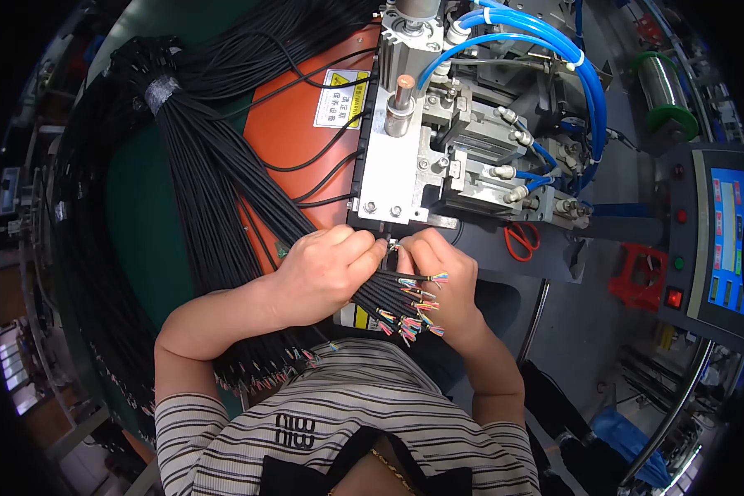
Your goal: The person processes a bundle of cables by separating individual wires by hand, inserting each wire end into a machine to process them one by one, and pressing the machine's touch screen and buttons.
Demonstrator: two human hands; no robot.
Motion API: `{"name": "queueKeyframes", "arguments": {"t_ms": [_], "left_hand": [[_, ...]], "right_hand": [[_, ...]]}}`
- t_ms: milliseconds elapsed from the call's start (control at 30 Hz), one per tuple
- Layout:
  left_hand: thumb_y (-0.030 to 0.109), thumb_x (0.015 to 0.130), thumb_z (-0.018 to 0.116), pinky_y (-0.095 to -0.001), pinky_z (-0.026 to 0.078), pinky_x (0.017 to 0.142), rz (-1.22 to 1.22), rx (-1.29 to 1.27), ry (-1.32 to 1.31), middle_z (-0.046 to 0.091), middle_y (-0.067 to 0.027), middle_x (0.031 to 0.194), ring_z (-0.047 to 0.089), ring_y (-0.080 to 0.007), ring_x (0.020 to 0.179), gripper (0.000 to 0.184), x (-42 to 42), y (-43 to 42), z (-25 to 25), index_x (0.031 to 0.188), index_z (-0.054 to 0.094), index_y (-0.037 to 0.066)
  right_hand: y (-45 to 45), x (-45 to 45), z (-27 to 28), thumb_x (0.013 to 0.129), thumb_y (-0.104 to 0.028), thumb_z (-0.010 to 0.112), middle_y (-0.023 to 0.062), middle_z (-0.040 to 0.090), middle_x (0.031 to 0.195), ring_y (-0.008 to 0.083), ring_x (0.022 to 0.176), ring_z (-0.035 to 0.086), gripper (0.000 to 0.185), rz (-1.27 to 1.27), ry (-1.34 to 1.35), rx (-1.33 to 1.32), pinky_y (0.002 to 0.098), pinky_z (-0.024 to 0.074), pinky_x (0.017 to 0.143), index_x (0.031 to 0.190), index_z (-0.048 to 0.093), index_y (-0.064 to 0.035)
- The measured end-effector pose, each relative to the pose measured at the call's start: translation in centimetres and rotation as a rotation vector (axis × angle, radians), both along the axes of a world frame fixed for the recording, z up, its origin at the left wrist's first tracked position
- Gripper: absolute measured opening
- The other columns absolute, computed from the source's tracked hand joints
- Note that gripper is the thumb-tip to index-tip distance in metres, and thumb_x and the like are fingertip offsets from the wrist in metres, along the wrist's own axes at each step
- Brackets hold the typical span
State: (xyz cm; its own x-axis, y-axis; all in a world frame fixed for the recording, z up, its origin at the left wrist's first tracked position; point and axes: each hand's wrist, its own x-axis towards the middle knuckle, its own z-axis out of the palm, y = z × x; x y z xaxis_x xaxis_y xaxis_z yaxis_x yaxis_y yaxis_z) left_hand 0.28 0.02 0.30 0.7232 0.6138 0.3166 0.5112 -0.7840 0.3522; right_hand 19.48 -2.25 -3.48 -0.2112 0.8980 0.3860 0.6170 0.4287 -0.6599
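My left hand point(326, 264) is closed in a pinch just below the front edge of a metal pneumatic machine point(388, 169). Opposite it, my right hand point(445, 269) pinches too, fingertips almost meeting the left's. Between them shows a small pale cable end point(393, 245) with thin wires; its finer detail is too small to make out. Under and between my hands lies a bundle of black cables point(380, 293), their stripped ends fanning out into pink, yellow, white and green wires point(422, 307).
A thick tied bundle of black cables point(211, 157) crosses the orange base plate point(285, 140) at left. Blue air hoses point(591, 91) arch at upper right. Red-handled scissors point(522, 240) lie right of the machine. A control screen point(729, 236) and wire spool point(665, 91) stand further right.
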Motion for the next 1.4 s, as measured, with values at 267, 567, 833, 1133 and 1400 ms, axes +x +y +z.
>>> {"name": "queueKeyframes", "arguments": {"t_ms": [267, 567, 833, 1133, 1400], "left_hand": [[0.005, 0.068, 0.062, -0.0329, 0.05, 0.064, -0.025, -0.084, 0.028, 0.054, -0.007, 0.084, 0.056, -0.0217, 0.075, 0.036, -0.2, 0.2, 0.6, 0.104, 0.063, -0.005], [0.007, 0.069, 0.064, -0.0326, 0.048, 0.061, -0.017, -0.022, -0.045, 0.054, -0.0071, 0.083, 0.055, -0.0222, 0.071, 0.037, -0.2, 0.0, -0.3, 0.104, 0.064, -0.004], [0.009, 0.072, 0.061, -0.0303, 0.049, 0.063, -0.052, -0.068, 0.079, 0.053, -0.0051, 0.084, 0.054, -0.0195, 0.074, 0.039, -0.3, 0.2, 0.7, 0.109, 0.062, -0.004], [0.011, 0.073, 0.06, -0.029, 0.051, 0.065, -0.108, 0.014, 0.242, 0.055, -0.0065, 0.087, 0.056, -0.0198, 0.077, 0.039, 0.4, 0.6, 1.2, 0.108, 0.062, -0.005], [0.011, 0.072, 0.06, -0.0292, 0.051, 0.066, -0.146, 0.043, 0.182, 0.056, -0.0065, 0.088, 0.056, -0.0193, 0.078, 0.035, 0.2, 1.0, 0.9, 0.103, 0.063, -0.005]], "right_hand": [[-0.2, 0.1, -0.2, 0.078, -0.004, 0.068, 0.0079, 0.057, 0.076, 0.0253, 0.061, 0.061, 0.01, -0.006, -0.019, 0.046, 0.0353, 0.048, 0.053, 0.086, 0.062, -0.0029], [-0.6, -0.3, -0.4, 0.079, -0.006, 0.068, 0.0076, 0.058, 0.079, 0.0255, 0.063, 0.062, 0.011, -0.048, 0.013, 0.071, 0.0358, 0.0482, 0.055, 0.089, 0.063, -0.0029], [-0.3, 0.0, -0.4, 0.078, -0.006, 0.067, 0.0074, 0.057, 0.078, 0.0245, 0.064, 0.062, 0.013, -0.008, -0.018, 0.069, 0.0358, 0.0482, 0.055, 0.09, 0.063, -0.0026], [1.7, 1.4, 1.3, 0.078, -0.013, 0.063, 0.0111, 0.059, 0.066, 0.0314, 0.053, 0.059, 0.011, 0.139, -0.091, -0.194, 0.0399, 0.0459, 0.048, 0.072, 0.061, -0.0035], [0.6, 0.9, -0.8, 0.077, 0.002, 0.07, 0.0124, 0.065, 0.08, 0.0234, 0.06, 0.064, 0.015, 0.061, 0.187, 0.001, 0.0302, 0.0496, 0.051, 0.092, 0.067, 0.0016]]}}
